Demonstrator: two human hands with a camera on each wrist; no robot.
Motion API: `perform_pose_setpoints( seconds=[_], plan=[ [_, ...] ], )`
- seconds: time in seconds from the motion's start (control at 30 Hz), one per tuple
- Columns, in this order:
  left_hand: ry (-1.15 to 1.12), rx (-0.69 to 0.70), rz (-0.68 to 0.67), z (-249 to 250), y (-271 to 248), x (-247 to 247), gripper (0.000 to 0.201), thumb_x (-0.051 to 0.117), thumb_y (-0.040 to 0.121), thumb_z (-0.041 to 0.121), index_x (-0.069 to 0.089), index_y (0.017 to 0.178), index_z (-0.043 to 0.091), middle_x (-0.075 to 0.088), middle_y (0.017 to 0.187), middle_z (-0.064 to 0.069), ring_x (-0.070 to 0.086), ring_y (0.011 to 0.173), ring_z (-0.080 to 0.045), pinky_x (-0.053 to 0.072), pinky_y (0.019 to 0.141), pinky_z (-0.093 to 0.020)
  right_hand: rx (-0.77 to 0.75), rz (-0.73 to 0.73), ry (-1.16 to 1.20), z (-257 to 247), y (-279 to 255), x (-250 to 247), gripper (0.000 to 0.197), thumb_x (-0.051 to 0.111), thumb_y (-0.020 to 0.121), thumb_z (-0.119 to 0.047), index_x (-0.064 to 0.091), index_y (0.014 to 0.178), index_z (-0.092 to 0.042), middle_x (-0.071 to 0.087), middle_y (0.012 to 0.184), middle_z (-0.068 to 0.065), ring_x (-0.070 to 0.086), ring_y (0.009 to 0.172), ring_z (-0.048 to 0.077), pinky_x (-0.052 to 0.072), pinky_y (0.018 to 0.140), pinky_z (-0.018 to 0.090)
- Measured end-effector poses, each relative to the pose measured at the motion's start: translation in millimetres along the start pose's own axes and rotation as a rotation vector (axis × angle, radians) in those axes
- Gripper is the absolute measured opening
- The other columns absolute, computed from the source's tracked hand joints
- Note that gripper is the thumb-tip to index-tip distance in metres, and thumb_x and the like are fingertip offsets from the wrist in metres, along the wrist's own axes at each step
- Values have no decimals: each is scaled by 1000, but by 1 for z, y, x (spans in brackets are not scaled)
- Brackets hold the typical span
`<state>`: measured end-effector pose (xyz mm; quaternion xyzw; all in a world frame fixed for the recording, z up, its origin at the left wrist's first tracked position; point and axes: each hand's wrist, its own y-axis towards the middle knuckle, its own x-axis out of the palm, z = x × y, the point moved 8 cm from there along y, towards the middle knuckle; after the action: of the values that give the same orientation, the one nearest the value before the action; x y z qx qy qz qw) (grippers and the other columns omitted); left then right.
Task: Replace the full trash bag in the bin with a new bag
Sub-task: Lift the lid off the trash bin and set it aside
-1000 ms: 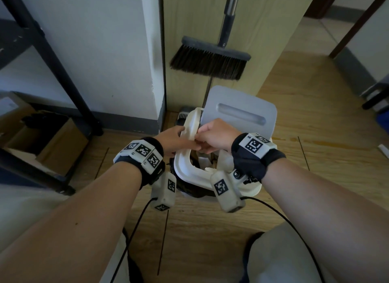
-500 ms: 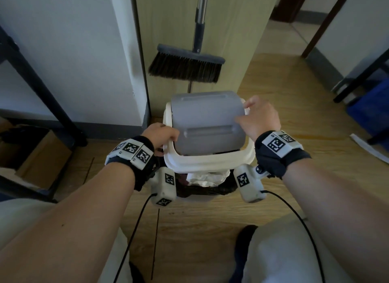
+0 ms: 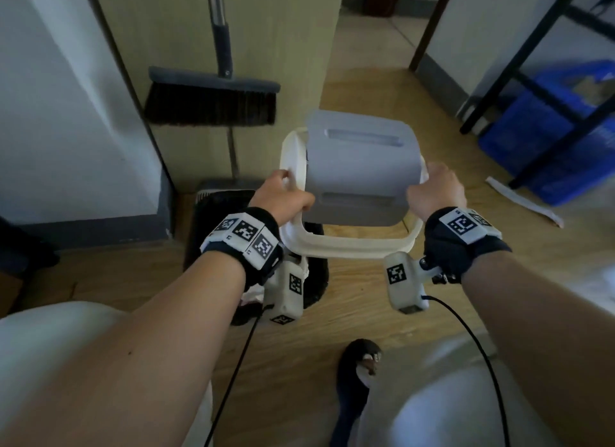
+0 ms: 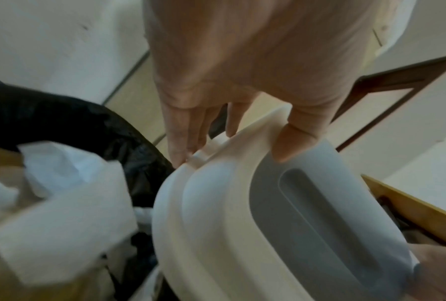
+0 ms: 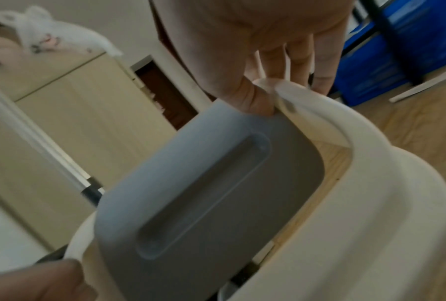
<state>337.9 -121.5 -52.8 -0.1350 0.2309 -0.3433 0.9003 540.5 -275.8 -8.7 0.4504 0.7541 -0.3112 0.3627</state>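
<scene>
I hold the bin's lid, a white frame [image 3: 349, 246] with a grey swing flap [image 3: 359, 173], clear of the bin and tilted. My left hand [image 3: 283, 200] grips the frame's left side, thumb on top [image 4: 289, 142]. My right hand [image 3: 436, 190] grips the right side, thumb pinching the rim [image 5: 258, 99]. Below and to the left stands the bin, lined with a black trash bag [image 3: 213, 223] [image 4: 75, 122], partly hidden by my left wrist. White paper waste [image 4: 62, 203] fills the bag.
A broom [image 3: 213, 97] leans on the beige cabinet behind, with a dustpan [image 3: 229, 184] under it. A blue crate [image 3: 549, 140] sits under a black frame at right. A white strip [image 3: 522, 200] lies on the wood floor. My knees and a shoe [image 3: 359, 363] are below.
Both hands went from the lid's left edge to opposite sides of it. The lid has since come up off the bin and moved right, uncovering the black bag.
</scene>
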Motion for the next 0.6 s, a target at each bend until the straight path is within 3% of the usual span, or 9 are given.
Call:
perform_pose_setpoints(
  seconds=[0.07,0.17,0.3,0.4,0.47,0.6],
  plan=[
    [54,8,-53,5,7,30,81,61,71,19,29,145,23,49,134,-5,52,118,-27,44,101,-40,69,34,-27,28,9,-13,51,48,80,-7,49,130,-15,59,122,14,51,92,31,37,70,33],
    [157,14,-154,6,18,81,84,62,69,24,28,146,23,49,136,-7,52,119,-29,45,96,-36,163,72,-65,76,17,-27,44,48,83,-10,52,126,-17,60,119,15,56,100,35,38,71,35],
    [323,-2,-259,-7,39,143,80,59,81,21,18,150,19,46,136,-11,50,117,-31,40,81,-31,275,66,-82,140,27,-24,40,48,86,-11,50,126,-16,59,120,18,57,104,37,42,74,36],
    [408,-53,-336,-29,56,182,69,59,80,19,28,142,16,54,113,-9,55,101,-31,48,84,-37,331,10,-90,179,39,-3,43,48,85,-9,50,128,-15,59,122,18,57,109,38,44,78,38],
    [426,-97,-343,-45,68,201,61,58,80,17,35,136,15,56,116,-12,56,103,-33,49,90,-41,369,-35,-87,201,48,17,45,50,84,-9,49,129,-14,59,123,19,57,110,39,47,82,40],
    [445,-202,-367,-81,87,227,56,53,83,12,32,136,9,51,128,-20,53,113,-38,44,85,-37,413,-155,-98,233,60,63,46,50,86,-11,45,132,-13,59,122,20,58,109,39,50,85,44]
  ],
)
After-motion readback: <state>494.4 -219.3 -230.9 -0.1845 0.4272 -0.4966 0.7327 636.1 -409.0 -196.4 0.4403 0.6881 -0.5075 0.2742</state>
